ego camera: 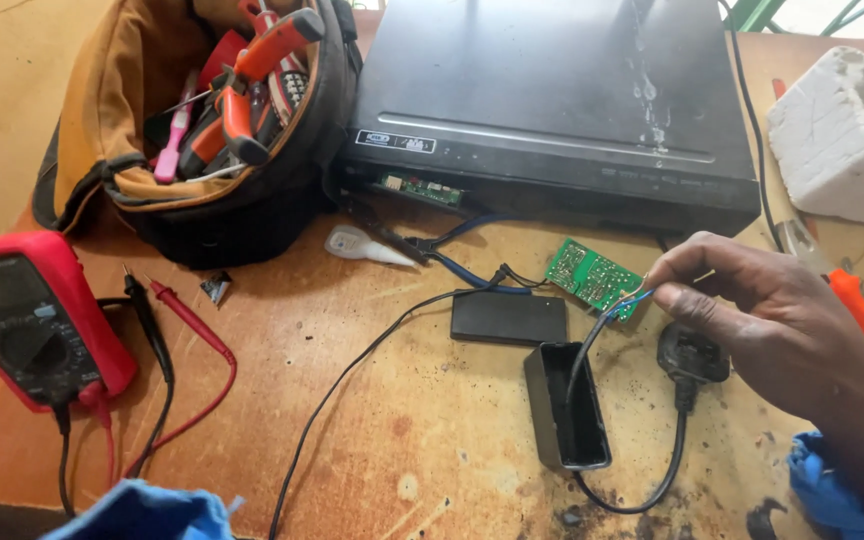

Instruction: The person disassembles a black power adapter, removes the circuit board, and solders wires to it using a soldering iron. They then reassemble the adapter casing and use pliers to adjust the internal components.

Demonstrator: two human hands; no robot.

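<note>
The right hand (782, 320) pinches the thin blue and brown wires (620, 305) at the edge of the small green circuit board (592, 277); thumb and forefinger are closed on them, the other fingers loosely curled. The board hangs tilted just in front of the black player (552, 100), above the open black casing (567, 405) and its flat lid (509, 318). The left hand is not visible. I think a strong pull can tear the wires from their solder points, because the board's weight hangs on them only.
</note>
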